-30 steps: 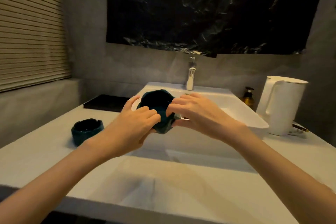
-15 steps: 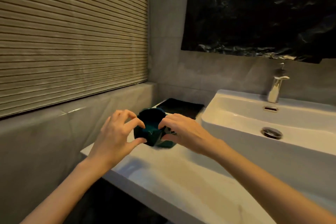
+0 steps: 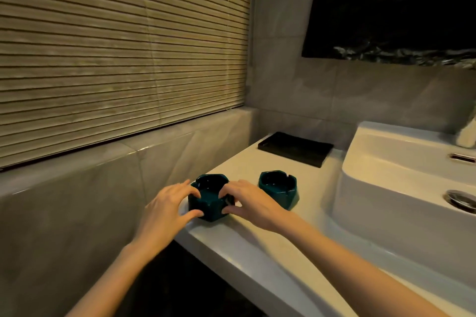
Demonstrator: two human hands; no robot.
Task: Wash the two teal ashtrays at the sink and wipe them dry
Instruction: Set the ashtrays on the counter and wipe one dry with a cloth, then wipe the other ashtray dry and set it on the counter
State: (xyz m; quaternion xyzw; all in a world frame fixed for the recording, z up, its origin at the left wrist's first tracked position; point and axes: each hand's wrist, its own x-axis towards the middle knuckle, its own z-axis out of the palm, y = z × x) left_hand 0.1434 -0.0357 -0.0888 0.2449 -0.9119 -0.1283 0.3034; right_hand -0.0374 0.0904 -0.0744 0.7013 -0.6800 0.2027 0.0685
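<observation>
- left hand (image 3: 167, 207): fingers and thumb are curled in a narrow grip against the left side of the first teal ashtray (image 3: 209, 204).
- first teal ashtray: set upright, mouth up, near the front-left edge of the countertop (image 3: 257, 242). It is held between both hands, neither hand nearer. It is squat and many-sided, and no long axis is shown.
- right hand (image 3: 251, 203): fingertips and thumb are pinched on that ashtray's right side.
- second teal ashtray (image 3: 278, 189): stood just right of the right hand, untouched, between the first teal ashtray and the sink (image 3: 381, 195). It is judged the right hand's easier reach.
- black tray (image 3: 296, 148): laid at the countertop's back edge.
</observation>
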